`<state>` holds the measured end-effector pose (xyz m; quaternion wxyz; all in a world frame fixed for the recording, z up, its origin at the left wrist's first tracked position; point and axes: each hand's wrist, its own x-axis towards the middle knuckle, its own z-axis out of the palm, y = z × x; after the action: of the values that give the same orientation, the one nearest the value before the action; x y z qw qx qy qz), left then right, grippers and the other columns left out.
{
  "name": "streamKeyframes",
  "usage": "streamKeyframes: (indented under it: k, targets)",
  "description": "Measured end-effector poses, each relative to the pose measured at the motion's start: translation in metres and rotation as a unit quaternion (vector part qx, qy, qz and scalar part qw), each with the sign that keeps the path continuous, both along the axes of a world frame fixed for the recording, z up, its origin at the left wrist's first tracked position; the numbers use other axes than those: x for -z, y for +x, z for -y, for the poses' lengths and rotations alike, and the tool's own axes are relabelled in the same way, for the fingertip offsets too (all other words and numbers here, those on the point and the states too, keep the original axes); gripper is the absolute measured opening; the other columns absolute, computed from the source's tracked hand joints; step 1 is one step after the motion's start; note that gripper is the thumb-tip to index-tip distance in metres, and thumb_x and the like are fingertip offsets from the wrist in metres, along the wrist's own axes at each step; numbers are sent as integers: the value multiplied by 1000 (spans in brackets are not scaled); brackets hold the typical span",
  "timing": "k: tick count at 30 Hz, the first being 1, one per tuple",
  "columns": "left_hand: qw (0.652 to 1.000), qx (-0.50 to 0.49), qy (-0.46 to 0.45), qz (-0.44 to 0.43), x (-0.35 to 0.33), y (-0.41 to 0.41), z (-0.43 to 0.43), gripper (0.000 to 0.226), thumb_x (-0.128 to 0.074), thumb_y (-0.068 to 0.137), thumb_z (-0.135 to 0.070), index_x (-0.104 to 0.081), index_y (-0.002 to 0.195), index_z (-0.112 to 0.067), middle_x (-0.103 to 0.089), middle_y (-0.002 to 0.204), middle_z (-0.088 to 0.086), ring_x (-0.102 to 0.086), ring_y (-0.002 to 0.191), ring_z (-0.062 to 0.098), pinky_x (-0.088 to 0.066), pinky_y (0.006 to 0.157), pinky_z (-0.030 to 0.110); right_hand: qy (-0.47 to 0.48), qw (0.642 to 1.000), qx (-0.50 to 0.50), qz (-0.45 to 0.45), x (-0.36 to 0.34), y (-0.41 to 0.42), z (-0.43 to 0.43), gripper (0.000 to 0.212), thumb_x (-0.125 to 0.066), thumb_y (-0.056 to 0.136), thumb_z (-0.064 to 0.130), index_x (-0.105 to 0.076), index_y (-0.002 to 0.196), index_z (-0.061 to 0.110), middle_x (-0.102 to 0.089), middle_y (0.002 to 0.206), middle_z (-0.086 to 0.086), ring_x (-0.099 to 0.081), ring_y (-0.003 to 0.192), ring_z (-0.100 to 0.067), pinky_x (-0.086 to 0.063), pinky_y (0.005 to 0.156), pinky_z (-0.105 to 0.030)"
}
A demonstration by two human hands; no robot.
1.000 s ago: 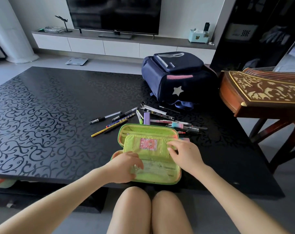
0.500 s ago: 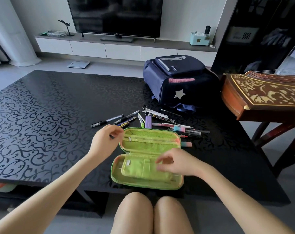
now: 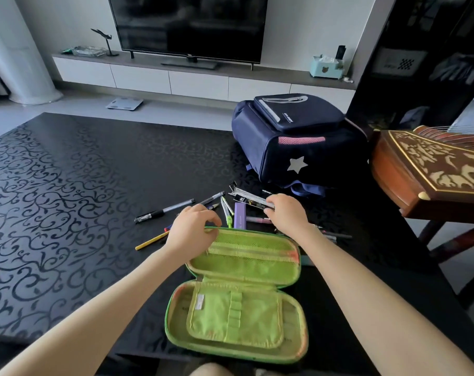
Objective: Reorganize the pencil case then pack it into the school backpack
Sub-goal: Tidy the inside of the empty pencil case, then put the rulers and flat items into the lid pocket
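Observation:
A lime-green pencil case [image 3: 238, 316] lies open flat on the black patterned table [image 3: 67, 199], close to me, with both halves bare inside. Beyond its far rim, pens and pencils are scattered: a black pen [image 3: 162, 213], a yellow pencil [image 3: 151, 241], a green compass [image 3: 227, 210] and a purple box [image 3: 240, 219]. My left hand [image 3: 192, 229] curls over the pens at the case's far left corner; what it holds is hidden. My right hand [image 3: 287, 213] pinches the end of a flat silver-and-black item [image 3: 250, 198]. The navy backpack [image 3: 298, 142] with a star stands behind, zipped.
A carved wooden stringed instrument [image 3: 431, 169] on a stand sits at the right, next to the backpack. More pens [image 3: 336, 236] poke out right of my right wrist. Behind the table are a TV unit [image 3: 197, 82] and a floor scale [image 3: 124, 103].
The case's inner flap has been folded away, so the case lies fully open. Both hands left the case and reached forward, the left to the pens and the right to the silver-and-black item.

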<state>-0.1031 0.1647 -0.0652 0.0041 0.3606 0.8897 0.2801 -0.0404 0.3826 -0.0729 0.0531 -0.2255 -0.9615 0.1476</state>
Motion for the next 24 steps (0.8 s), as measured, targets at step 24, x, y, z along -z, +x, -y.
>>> streamKeyframes:
  k: [24]
  targets:
    - [988,76,-69,-117,35,-2,10,15,-76,67,-15,-71,78,-23,-63,76,-2,-57,72,25,-52,63,36,21,994,67,80,3,-36,-24,40,-65,82,23,-35,57,13,-40,56,-3,-44,62,-24,-26,46,-25]
